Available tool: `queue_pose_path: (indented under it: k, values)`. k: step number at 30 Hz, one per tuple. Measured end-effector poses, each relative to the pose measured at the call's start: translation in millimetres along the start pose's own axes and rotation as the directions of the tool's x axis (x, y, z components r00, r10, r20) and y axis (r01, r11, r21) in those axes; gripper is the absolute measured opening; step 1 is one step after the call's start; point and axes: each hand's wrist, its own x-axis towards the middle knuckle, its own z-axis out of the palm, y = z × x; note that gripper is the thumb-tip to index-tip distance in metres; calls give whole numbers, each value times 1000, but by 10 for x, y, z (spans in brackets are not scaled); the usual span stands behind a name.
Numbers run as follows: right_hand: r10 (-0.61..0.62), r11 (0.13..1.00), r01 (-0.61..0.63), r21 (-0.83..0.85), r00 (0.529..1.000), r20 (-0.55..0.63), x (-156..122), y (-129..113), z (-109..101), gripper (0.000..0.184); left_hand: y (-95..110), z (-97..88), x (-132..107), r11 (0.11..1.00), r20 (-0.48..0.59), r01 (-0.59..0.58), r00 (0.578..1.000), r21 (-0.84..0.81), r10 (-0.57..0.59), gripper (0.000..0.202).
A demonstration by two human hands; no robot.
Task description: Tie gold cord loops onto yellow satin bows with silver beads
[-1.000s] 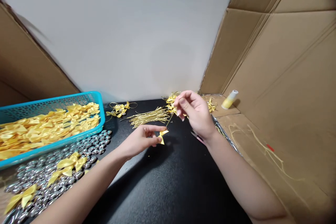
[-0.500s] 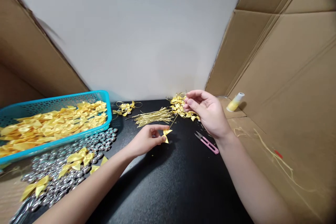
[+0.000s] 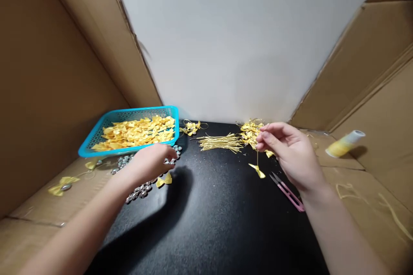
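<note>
My right hand (image 3: 288,150) pinches a thin gold cord (image 3: 257,157) between thumb and fingertips. From that cord hangs a yellow satin bow (image 3: 257,171), just above the black tabletop (image 3: 219,215). My left hand (image 3: 153,161) hovers low over the shiny silver beads (image 3: 142,190), thumb and index finger apart with beads visible between them. Part of the bead pile is hidden beneath this hand. Close to its fingers lies a loose yellow bow (image 3: 164,180).
A blue basket (image 3: 93,148) holds yellow bows at left. Cut gold cords (image 3: 221,142) lie in the middle, with bead-and-bow pieces (image 3: 250,131) to their right. Pink thread snips (image 3: 292,197) rest near my right wrist. A yellow thread spool (image 3: 343,144) stands on cardboard.
My left hand has let go of the bow and moved left to the silver beads. The bow now dangles from the cord in my right hand. The view has swung left.
</note>
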Motion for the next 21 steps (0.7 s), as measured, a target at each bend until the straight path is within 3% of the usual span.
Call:
queue_pose_path:
  k: [4, 9, 12, 16, 18, 21]
  values:
    - [19, 1000, -19, 2, 1000, 5, 3, 16, 2, 16, -300, 33, -240, 997, 40, 57, 997, 53, -59, 11]
    - [56, 998, -56, 8, 997, 44, -9, 29, 27, 13, -324, 270, -437, 992, 104, -60, 993, 110, 49, 25]
    - [70, 998, -70, -4, 996, 53, -24, 11, 26, 14, -477, 252, -536, 989, -17, -63, 998, 137, 66, 29]
    - [80, 997, -80, -4, 996, 32, -34, -18, 10, 17, -840, 102, -655, 976, -268, 98, 962, 196, -43, 30]
    - [85, 996, -85, -5, 996, 27, -35, -22, 11, 19, -931, 95, -674, 979, -260, 76, 965, 188, -25, 32]
    - [92, 996, -91, -17, 995, 50, -41, -14, 27, 20, -859, 206, -607, 983, -195, -66, 976, 170, 99, 31]
